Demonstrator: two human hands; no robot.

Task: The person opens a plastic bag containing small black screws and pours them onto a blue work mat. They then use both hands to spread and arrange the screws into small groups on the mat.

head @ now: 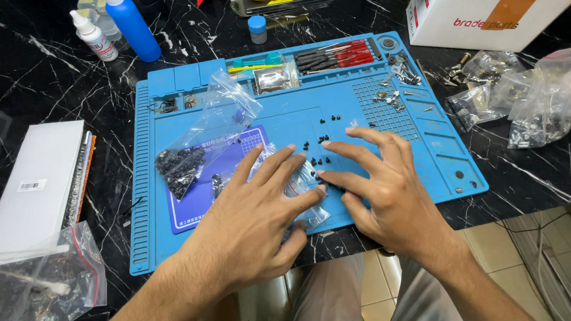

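Observation:
A blue silicone work mat (428, 153) lies on the black marble table. My left hand (256, 214) rests flat, fingers spread, on a small clear plastic bag (310, 201) near the mat's front edge. My right hand (378, 182) lies beside it, fingers spread, fingertips among small black screws (317, 146) scattered on the mat's middle. A larger clear zip bag (197, 145) with a heap of black screws lies to the left of my hands. Neither hand grips anything.
Screwdrivers with red handles (338, 53) and silver screws (393, 96) sit at the mat's back. Bags of metal parts (523, 102) and a white box (486, 7) are at right. White boxes (33, 187), a bag (38, 291) and bottles (128, 25) are at left.

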